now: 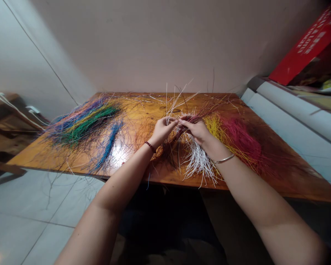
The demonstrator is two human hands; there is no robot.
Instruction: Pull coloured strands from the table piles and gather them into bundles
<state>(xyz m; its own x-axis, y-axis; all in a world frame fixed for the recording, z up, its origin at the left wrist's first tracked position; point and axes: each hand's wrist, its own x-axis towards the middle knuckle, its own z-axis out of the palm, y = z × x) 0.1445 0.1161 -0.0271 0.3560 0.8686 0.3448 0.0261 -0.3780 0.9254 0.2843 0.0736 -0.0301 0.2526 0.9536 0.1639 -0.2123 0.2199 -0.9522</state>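
Observation:
Over the middle of the table, my left hand (pixel 164 129) is closed round a few thin white strands (pixel 174 106), which fan upward and outward from the fingers. My right hand (pixel 196 130) is also closed, with thumb and fingertips pinched against those of my left hand. Whatever lies in that pinch is too small to make out. A bundle of dark brown strands (pixel 211 111) runs slantwise at my right hand; whether it is held or only lies there, I cannot tell. Below my right hand, a white bundle (pixel 200 162) spreads toward the table's front edge.
Yellow strands (pixel 212 126) and a pink bundle (pixel 245 141) lie to the right on the wooden table (pixel 143 167). Green strands (pixel 95 122) and a blue bundle (pixel 109 145) lie left. A red box (pixel 306 46) stands at the right, and a wall rises behind.

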